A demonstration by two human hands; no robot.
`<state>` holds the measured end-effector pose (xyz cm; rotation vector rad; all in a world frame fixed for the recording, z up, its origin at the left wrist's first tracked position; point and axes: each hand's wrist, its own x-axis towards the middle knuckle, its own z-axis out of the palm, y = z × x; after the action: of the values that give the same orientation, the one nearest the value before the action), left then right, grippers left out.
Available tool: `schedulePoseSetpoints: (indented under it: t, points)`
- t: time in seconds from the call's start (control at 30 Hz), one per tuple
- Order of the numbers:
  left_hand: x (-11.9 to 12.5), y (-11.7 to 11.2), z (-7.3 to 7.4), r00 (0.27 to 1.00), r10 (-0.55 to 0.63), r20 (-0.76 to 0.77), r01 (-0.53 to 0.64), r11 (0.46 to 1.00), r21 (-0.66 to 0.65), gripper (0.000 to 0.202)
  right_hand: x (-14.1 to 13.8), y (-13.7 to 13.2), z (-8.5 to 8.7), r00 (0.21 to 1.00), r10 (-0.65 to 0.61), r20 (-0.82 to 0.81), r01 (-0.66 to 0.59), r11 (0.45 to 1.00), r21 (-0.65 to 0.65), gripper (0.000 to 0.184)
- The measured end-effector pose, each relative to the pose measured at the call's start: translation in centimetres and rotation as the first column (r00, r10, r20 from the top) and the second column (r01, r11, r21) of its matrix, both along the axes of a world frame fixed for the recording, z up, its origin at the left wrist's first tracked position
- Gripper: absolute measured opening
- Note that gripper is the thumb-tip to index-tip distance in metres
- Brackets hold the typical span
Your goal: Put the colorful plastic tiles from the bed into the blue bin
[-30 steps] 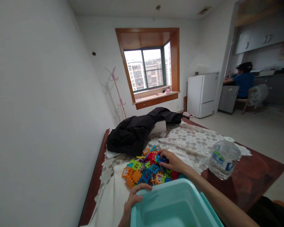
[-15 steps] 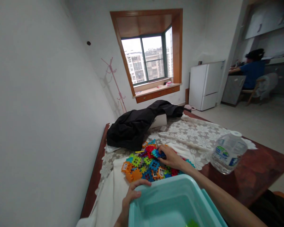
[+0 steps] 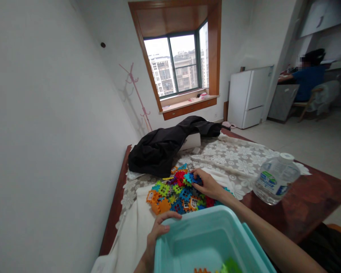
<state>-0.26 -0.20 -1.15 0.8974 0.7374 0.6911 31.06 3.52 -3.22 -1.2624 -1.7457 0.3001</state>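
Note:
My left hand (image 3: 160, 232) grips the left corner of a teal plastic bin (image 3: 191, 242), fingers over its rim. Green pieces (image 3: 230, 266) and an orange piece (image 3: 201, 270) lie at the bottom of the bin, partly cut off by the picture edge. Beyond the bin spreads a pile of colourful interlocking plastic building blocks (image 3: 164, 205), some with window frames. At the pile's right side, my right hand (image 3: 210, 185) has its fingers closed around a blue building block (image 3: 197, 179). A lighter blue block (image 3: 188, 178) touches it; whether they are joined I cannot tell.
A large clear bottle (image 3: 275, 180) stands right on the wooden table (image 3: 324, 184). Black cloth (image 3: 156, 151) partly covers a white box (image 3: 192, 141) behind the pile. A lace tablecloth (image 3: 235, 155) lies beneath. A person in blue (image 3: 308, 81) sits far right.
The view has tilted down slightly, showing more of the bin's bottom, including the orange piece. My right hand has shifted a little right, still at the blue block. My left hand stays on the rim.

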Motion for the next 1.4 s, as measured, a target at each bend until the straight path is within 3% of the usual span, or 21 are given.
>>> schedulePoseSetpoints:
  t: [0.33,0.8,0.93,1.03,1.17,1.23,1.33,1.4]
  points:
    - [0.2,-0.4,0.5,1.0,-0.004,0.014,0.004,1.0,0.011,0.036,-1.2,0.1,-0.6,0.99,-0.018,0.139,0.026,0.998,-0.051,0.024]
    - [0.3,0.1,0.2,0.999,0.014,-0.051,-0.013,0.999,0.033,0.039,-0.6,-0.1,-0.4,0.999,-0.034,0.039,0.035,0.999,-0.032,0.021]
    - [0.6,0.1,-0.1,0.999,-0.043,0.03,0.042,0.998,0.051,0.039,0.0,-0.4,0.3,0.995,-0.003,-0.104,0.002,1.0,-0.009,0.023]
    - [0.6,0.1,-0.2,0.998,-0.047,0.036,0.043,0.995,0.088,0.04,0.7,-1.0,1.1,0.935,0.117,-0.335,-0.13,0.991,-0.016,0.041]
    - [0.5,-0.1,-0.5,1.0,-0.014,0.017,0.013,0.996,0.092,0.038,1.5,-3.1,2.8,0.786,0.351,-0.509,-0.429,0.902,-0.04,0.062]
    - [0.4,0.0,-0.9,1.0,-0.009,0.027,0.007,0.996,0.084,0.038,1.7,-4.4,4.0,0.707,0.476,-0.523,-0.59,0.804,-0.067,0.062]
    - [0.4,0.1,-1.5,0.999,0.012,0.032,-0.015,0.995,0.097,0.038,1.7,-5.6,5.2,0.594,0.658,-0.462,-0.78,0.612,-0.131,0.062]
    - [0.5,0.1,-1.8,0.999,0.008,0.04,-0.012,0.995,0.1,0.038,1.5,-5.6,5.2,0.543,0.696,-0.471,-0.821,0.557,-0.123,0.067]
